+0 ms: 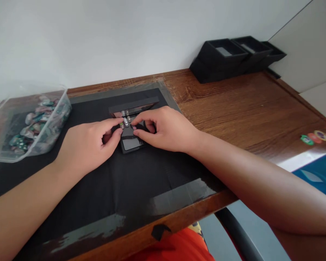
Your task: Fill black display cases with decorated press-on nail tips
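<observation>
A small black case (pixel 132 149) lies on the dark mat, its lid (pixel 134 107) raised at the back with a shiny inner face. Several small glittering pieces, including a silvery one (pixel 126 122), sit in the case; their exact kind is too small to tell. From the left, my left hand (pixel 91 141) has thumb and forefinger closed about a small piece with a green spot (pixel 121 125). On the other side, my right hand (pixel 163 128) pinches a small pinkish glittering piece (pixel 134 127) between thumb and forefinger. Its other fingers are curled.
A clear plastic tub (pixel 66 95) of shiny wrapped bits stands at left. Black bins (pixel 220 67) line the wall at back right. Round colourful stickers (pixel 313 137) are at the right edge. The black mat (pixel 119 188) is taped down near the table's front edge.
</observation>
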Demonstrator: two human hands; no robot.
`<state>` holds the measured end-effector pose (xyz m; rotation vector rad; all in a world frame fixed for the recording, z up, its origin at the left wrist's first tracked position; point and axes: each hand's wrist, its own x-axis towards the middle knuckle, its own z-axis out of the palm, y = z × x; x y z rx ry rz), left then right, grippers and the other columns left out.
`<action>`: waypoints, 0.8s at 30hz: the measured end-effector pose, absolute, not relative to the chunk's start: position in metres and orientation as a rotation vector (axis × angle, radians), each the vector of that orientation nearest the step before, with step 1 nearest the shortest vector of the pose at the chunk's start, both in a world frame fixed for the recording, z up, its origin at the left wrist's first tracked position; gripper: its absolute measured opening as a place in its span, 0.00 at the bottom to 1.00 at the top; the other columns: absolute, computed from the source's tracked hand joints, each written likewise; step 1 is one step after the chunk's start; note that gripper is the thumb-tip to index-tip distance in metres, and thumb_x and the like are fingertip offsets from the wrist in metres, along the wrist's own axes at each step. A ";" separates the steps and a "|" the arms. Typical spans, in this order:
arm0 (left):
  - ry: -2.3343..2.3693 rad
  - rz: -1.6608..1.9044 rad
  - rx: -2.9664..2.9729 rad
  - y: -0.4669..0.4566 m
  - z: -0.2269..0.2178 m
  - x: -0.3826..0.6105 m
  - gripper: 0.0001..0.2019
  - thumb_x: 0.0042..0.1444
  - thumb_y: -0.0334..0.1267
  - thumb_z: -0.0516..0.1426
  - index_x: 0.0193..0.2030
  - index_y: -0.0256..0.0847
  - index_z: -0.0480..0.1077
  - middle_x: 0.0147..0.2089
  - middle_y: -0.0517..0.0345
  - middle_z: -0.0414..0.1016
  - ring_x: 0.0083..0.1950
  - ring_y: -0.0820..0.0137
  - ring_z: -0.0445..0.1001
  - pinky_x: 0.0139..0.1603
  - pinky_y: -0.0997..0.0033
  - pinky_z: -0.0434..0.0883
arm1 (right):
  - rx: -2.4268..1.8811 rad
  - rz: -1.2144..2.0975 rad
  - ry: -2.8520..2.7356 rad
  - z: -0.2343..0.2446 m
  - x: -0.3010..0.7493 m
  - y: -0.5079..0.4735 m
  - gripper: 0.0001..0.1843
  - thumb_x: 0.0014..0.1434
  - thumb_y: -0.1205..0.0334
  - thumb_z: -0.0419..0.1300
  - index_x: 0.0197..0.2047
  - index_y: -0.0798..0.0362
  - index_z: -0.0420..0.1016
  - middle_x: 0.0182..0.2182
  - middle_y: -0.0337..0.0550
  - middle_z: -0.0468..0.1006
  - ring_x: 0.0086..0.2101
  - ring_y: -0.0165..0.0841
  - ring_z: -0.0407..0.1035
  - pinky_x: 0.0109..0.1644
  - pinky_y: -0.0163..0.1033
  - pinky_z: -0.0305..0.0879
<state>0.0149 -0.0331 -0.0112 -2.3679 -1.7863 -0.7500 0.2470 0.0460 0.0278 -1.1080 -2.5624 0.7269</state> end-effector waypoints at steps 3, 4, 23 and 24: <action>-1.796 -0.759 -2.390 -0.032 -0.011 0.014 0.17 0.72 0.45 0.57 0.57 0.47 0.85 0.24 0.63 0.77 0.20 0.68 0.69 0.24 0.66 0.61 | -1.094 0.750 -2.552 0.027 0.247 0.047 0.11 0.66 0.58 0.69 0.49 0.50 0.91 0.22 0.32 0.73 0.27 0.28 0.65 0.36 0.38 0.53; -1.798 -0.764 -2.397 -0.032 -0.011 0.014 0.17 0.72 0.45 0.57 0.57 0.48 0.85 0.24 0.64 0.77 0.20 0.69 0.69 0.24 0.66 0.61 | -1.101 0.758 -2.538 0.027 0.247 0.048 0.12 0.66 0.58 0.69 0.50 0.50 0.90 0.23 0.32 0.73 0.27 0.28 0.66 0.36 0.37 0.53; -1.940 -0.840 -2.427 -0.030 -0.008 0.016 0.17 0.70 0.46 0.57 0.54 0.50 0.86 0.25 0.64 0.78 0.21 0.70 0.70 0.27 0.68 0.63 | -1.132 0.722 -2.606 0.028 0.245 0.046 0.22 0.70 0.53 0.68 0.65 0.44 0.86 0.25 0.33 0.74 0.28 0.29 0.63 0.39 0.38 0.52; -1.961 -0.834 -2.423 -0.030 -0.008 0.017 0.17 0.70 0.46 0.57 0.54 0.49 0.86 0.25 0.64 0.78 0.21 0.70 0.70 0.27 0.68 0.63 | -1.125 0.743 -2.602 0.028 0.246 0.047 0.21 0.70 0.53 0.68 0.64 0.43 0.87 0.25 0.33 0.73 0.28 0.29 0.63 0.39 0.38 0.53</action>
